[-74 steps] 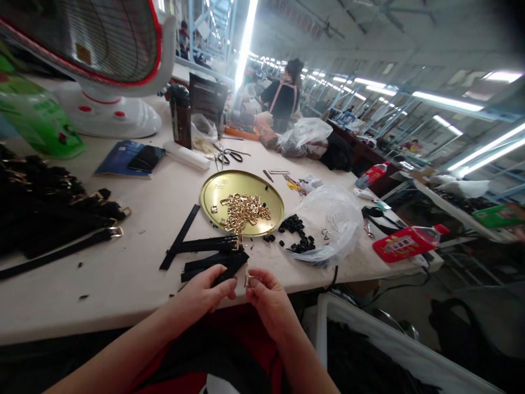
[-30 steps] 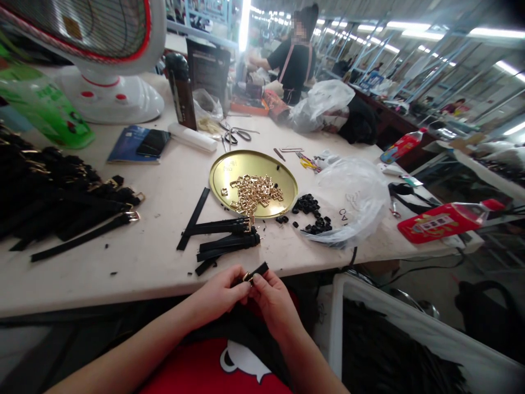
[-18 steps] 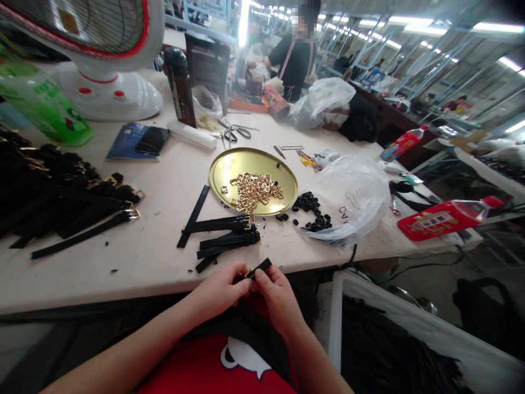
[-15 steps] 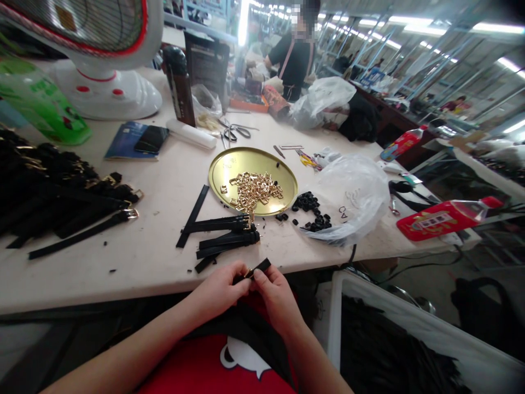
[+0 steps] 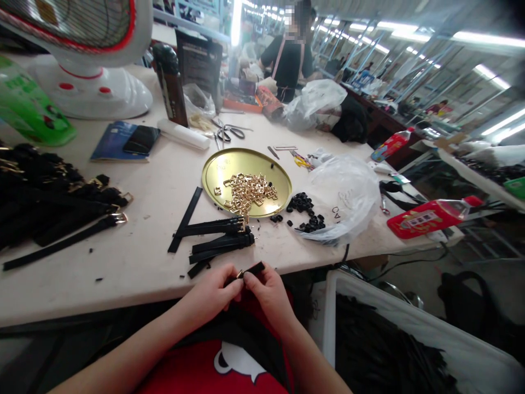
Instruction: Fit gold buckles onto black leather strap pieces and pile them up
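Note:
Just in front of the table's edge, my left hand (image 5: 221, 284) and my right hand (image 5: 266, 290) pinch one short black strap (image 5: 255, 268) between them. A small gold buckle (image 5: 240, 273) shows on that strap between my fingertips. Right beyond my hands lie several black buckled straps (image 5: 221, 241) in a loose stack. Behind these, a gold oval tray (image 5: 213, 169) holds a heap of gold buckles (image 5: 250, 191). Small black loops (image 5: 311, 213) spill from a clear plastic bag (image 5: 348, 197) to the right.
A big pile of black straps (image 5: 53, 197) covers the left side, below a white fan (image 5: 94, 93). Scissors (image 5: 229, 131) and a phone (image 5: 141, 140) lie farther back. A red bottle (image 5: 435, 218) is at the right, above a white bin (image 5: 332, 306) of black strips. A person stands beyond.
The whole view has shifted slightly, so the table's things appear a little farther left. Both hands keep hold of the strap, with its buckle showing a bit more clearly.

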Available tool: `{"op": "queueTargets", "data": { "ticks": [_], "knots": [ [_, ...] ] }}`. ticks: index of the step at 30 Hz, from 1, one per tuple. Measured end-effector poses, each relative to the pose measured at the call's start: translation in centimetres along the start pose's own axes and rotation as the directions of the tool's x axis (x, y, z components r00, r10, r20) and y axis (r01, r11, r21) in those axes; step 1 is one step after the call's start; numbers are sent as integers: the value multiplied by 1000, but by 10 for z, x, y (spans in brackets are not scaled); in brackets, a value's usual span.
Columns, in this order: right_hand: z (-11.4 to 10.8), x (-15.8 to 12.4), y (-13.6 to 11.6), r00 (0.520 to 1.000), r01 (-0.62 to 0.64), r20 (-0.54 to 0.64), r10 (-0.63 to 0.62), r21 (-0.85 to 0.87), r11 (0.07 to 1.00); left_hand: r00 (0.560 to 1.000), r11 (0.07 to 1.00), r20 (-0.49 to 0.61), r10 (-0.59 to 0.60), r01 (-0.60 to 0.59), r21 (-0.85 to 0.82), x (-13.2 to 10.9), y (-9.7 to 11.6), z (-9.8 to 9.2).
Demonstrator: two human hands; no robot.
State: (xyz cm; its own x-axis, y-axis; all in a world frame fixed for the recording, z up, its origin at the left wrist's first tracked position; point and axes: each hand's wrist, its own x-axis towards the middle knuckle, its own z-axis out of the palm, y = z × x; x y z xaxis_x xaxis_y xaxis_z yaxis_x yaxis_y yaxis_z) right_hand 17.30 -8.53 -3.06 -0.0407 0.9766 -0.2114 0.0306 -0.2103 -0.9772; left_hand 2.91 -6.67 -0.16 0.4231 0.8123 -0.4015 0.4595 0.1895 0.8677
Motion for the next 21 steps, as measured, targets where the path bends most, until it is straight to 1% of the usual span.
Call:
{"op": "queueTargets", "data": {
  "ticks": [1,2,3,4,5,6,7,8,10,11,12,13,15,17,19,21],
  "knots": [
    [0,1,-1,996,-79,54,73,111,991,1000,999,-6,13,-13,30,0,1,0],
    [-1,1,-1,988,-135,98,118,192,972,1000,998,-11,27,-26,57,0,1,0],
    [-1,2,-1,983,-163,124,137,235,958,999,996,-15,36,-35,78,0,1,0],
    [-2,2,-1,982,-164,127,137,241,956,999,995,-13,41,-40,90,1,1,0],
    [-2,2,-1,987,-142,106,121,210,967,999,995,-7,40,-39,94,2,0,1],
    [-2,1,-1,995,-90,58,83,142,986,999,995,1,40,-40,94,2,-1,1],
    [-3,1,0,1000,-12,-6,12,44,999,999,995,9,42,-42,91,3,-2,1],
    [-3,1,-1,994,78,-71,-83,-72,994,999,995,14,44,-45,87,4,-2,1],
    [-3,1,-2,950,225,-150,-273,-277,934,999,997,14,42,-43,70,7,-2,0],
    [-4,1,-4,935,254,-159,-318,-326,911,999,998,12,32,-33,59,8,-1,0],
    [-5,3,-5,936,253,-155,-316,-328,910,1000,999,10,21,-22,47,10,-1,-1],
    [-6,4,-7,951,226,-139,-275,-292,929,1000,999,10,12,-12,35,12,0,-2],
    [-9,8,-12,986,141,-69,-153,-156,978,1000,1000,20,10,-10,12,16,3,-4],
    [-14,10,-16,996,85,8,-85,-32,996,999,1000,32,23,-23,-8,21,5,-5],
    [-19,12,-19,996,86,35,-86,9,996,999,999,44,25,-24,-32,27,6,-5],
    [-24,12,-22,991,126,38,-125,-33,991,998,998,56,8,-4,-57,33,6,-4]
  ]
}}
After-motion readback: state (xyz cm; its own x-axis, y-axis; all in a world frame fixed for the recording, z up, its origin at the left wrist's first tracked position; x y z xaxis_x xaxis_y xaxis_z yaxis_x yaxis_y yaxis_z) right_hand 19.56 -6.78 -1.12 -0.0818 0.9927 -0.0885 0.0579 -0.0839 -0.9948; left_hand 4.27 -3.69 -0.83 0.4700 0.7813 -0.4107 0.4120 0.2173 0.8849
